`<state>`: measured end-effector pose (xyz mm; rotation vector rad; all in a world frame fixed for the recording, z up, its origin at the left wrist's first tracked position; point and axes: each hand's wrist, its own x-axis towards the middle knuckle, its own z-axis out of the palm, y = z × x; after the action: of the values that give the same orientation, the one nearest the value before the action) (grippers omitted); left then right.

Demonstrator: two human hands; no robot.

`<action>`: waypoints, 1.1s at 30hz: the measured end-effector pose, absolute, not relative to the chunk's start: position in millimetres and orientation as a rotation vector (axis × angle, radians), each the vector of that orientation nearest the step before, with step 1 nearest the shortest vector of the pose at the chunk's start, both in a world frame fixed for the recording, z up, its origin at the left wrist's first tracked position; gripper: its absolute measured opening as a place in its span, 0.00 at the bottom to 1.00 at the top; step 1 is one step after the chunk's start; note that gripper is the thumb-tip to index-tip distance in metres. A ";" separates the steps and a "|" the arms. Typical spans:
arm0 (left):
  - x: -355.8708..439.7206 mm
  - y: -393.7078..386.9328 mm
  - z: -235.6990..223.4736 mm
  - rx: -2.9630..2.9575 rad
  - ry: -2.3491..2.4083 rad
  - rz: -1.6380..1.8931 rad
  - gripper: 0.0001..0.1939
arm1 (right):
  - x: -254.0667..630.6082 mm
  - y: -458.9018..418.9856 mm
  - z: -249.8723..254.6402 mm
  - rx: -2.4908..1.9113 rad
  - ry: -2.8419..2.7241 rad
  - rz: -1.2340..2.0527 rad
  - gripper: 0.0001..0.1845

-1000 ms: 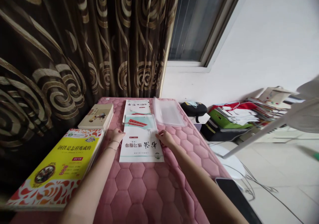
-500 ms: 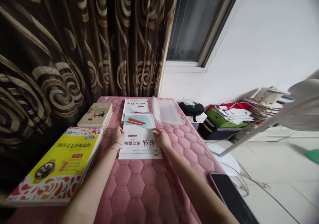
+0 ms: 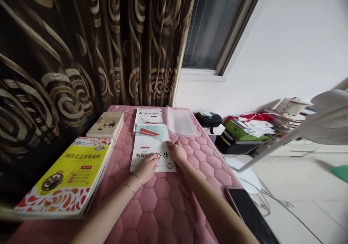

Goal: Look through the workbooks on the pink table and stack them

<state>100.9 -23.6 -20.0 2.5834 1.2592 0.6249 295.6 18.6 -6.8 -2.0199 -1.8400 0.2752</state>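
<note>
A white calligraphy workbook lies upside down to me on the pink quilted table cover. My left hand rests on its near edge, fingers stretched over the cover. My right hand lies on its right side, fingers spread flat by the edge. Neither hand holds anything. Beyond it lie a second workbook of the same kind and a clear plastic folder.
A yellow book and a beige book lie on the left beside a dark swirl-patterned curtain. A dark phone sits by the table's right edge. A white fan, cables and piles of books and papers fill the floor on the right.
My left hand has moved from the workbook's left edge down to its near edge, on top of the cover. My right hand has stayed at the right side.
</note>
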 end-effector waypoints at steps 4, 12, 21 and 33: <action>63.3 -25.4 -19.7 2.513 1.335 0.684 0.16 | 296.7 19.7 -7.6 -2.017 -1.836 0.274 0.19; 38.3 -33.4 -13.4 2.458 1.402 0.798 0.08 | 280.4 -9.8 2.0 -1.949 -1.870 0.223 0.16; 65.4 -51.6 -13.4 2.525 1.312 0.766 0.11 | 245.7 -76.4 -15.3 -1.654 -2.072 0.275 0.16; 55.0 -58.8 -10.9 2.672 1.349 0.757 0.10 | 259.9 -74.1 -19.0 -1.641 -2.082 0.211 0.12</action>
<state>55.0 -58.8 -10.9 2.6718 1.3493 0.7574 259.9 -74.1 -19.0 -1.6413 -2.0821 0.2111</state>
